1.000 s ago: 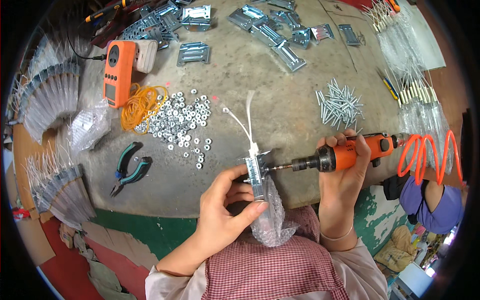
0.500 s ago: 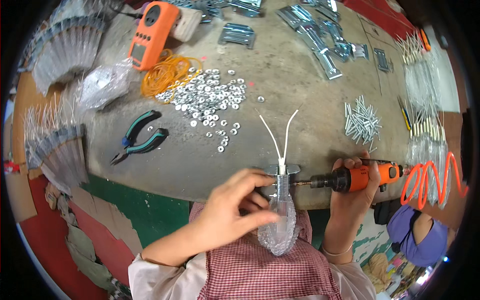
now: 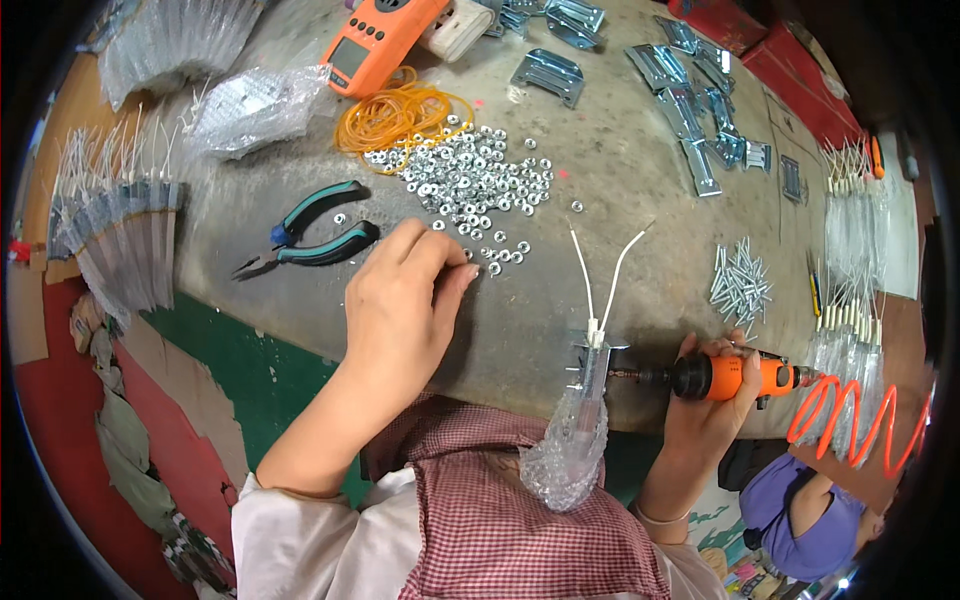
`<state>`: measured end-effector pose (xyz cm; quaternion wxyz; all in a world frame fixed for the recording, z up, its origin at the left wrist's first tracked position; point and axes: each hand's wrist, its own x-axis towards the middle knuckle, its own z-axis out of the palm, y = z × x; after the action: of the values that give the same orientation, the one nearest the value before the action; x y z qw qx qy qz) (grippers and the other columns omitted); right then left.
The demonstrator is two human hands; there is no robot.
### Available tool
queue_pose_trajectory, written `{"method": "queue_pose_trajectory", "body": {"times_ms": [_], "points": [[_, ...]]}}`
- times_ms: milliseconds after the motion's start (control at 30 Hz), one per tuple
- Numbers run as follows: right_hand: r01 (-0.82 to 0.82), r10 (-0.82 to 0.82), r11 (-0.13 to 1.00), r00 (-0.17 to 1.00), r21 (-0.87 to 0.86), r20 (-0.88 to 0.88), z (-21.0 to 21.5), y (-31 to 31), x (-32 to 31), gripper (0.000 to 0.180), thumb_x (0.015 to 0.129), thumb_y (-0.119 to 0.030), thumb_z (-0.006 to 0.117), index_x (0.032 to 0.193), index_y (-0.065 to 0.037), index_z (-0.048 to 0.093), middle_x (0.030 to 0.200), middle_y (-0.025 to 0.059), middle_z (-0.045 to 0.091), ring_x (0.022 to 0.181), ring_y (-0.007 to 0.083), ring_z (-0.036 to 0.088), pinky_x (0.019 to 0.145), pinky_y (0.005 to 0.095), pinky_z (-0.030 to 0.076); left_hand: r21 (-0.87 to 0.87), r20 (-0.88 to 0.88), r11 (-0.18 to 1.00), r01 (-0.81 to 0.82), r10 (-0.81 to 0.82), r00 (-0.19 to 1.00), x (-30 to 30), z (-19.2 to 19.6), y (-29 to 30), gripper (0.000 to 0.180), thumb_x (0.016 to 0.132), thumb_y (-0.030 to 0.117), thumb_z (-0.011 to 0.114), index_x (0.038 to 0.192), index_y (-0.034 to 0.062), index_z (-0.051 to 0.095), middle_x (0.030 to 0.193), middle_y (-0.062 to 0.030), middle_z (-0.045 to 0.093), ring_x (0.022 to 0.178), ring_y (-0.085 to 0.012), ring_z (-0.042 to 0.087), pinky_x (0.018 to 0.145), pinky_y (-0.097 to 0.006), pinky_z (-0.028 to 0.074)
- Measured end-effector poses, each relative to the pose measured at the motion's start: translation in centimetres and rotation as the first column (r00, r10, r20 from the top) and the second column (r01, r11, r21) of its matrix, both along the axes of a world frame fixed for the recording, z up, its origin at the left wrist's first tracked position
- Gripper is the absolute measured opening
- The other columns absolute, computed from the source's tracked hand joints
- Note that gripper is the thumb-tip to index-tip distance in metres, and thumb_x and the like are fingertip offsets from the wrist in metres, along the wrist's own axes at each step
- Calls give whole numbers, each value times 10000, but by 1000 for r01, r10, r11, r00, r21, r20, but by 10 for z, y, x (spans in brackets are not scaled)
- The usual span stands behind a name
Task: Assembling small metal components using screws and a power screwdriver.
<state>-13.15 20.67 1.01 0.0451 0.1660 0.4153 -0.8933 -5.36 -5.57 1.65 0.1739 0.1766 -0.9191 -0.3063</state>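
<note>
My left hand (image 3: 405,300) is at the near edge of a pile of small silver nuts (image 3: 475,180), thumb and fingertips closed around a nut that shows only in part. My right hand (image 3: 712,385) grips an orange and black pneumatic screwdriver (image 3: 735,377), its bit pointing left. The bit meets a screw in the metal bracket around a bubble-wrapped heating tube (image 3: 575,440). This tube hangs at the table's edge over my apron, its two white wires (image 3: 584,275) spreading away across the tabletop. Screw ends stick out of the bracket's left side.
Teal-handled pliers (image 3: 310,230) lie left of the nuts. Behind are orange rubber bands (image 3: 395,120), an orange meter (image 3: 385,45) and metal brackets (image 3: 690,130). Screws (image 3: 740,285) are heaped at right, near a coiled orange hose (image 3: 850,415). Wrapped tubes (image 3: 120,235) line both sides. Another person (image 3: 805,510) is at lower right.
My left hand has let go of the bracketed tube and moved left and away to the nuts. My right hand still holds the screwdriver against the bracket. The whole view has shifted.
</note>
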Motion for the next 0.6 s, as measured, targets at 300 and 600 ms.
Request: {"method": "queue_pose_trajectory", "body": {"times_ms": [300,600], "points": [[-25,24,997,1000,79,14,-2,5,-3,340,916,-269,571,1135,-53,427,824,16,538,830,139,543,952,431,393,-425,66,851,307,-309,949,6,12,-1,131,660,70,626,781,31,593,760,-60,536,648,-217,545,544,-338,453],[-137,138,990,989,11,-61,-9,12,-5,345,925,-274,569,1139,-47,422,821,9,573,853,148,567,1030,449,352,146,-208,930,337,-304,930,16,-24,52,160,622,88,703,759,78,621,745,-33,511,680,-215,520,560,-313,454]]}}
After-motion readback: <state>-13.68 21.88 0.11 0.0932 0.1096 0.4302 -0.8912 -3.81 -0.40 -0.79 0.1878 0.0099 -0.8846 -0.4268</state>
